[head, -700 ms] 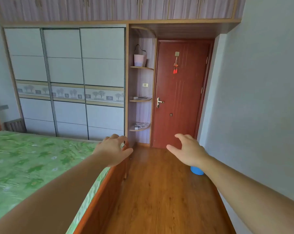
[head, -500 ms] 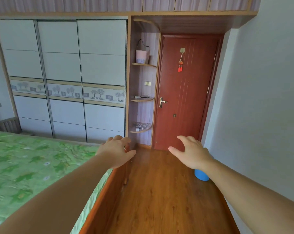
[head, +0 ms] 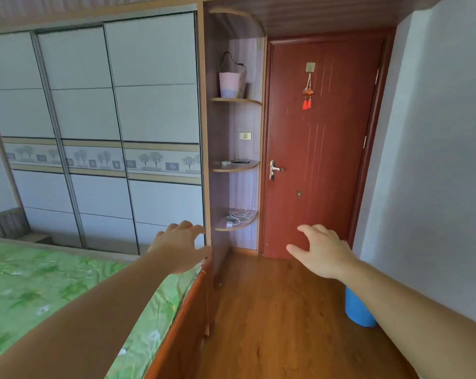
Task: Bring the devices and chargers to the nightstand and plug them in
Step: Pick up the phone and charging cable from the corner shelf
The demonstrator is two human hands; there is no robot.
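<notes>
A corner shelf unit (head: 235,168) stands between the wardrobe and the door. White charger cables with a small plug block (head: 238,216) lie on its lowest shelf. A dark flat device and a small white charger (head: 235,162) rest on the middle shelf. My left hand (head: 180,246) is stretched forward over the bed's corner, fingers apart, holding nothing. My right hand (head: 320,251) is held out in front of the door, also spread and empty. Both hands are well short of the shelves. No nightstand is in view.
A bed with a green cover (head: 53,294) and wooden frame fills the lower left. A closed red door (head: 319,149) is ahead, a sliding-door wardrobe (head: 94,127) to its left. A blue bin (head: 358,310) stands by the right wall. A pink bag (head: 230,83) sits on the top shelf.
The view has closed in on the corner shelves and door, which now look larger. Both hands stay stretched out and empty.
</notes>
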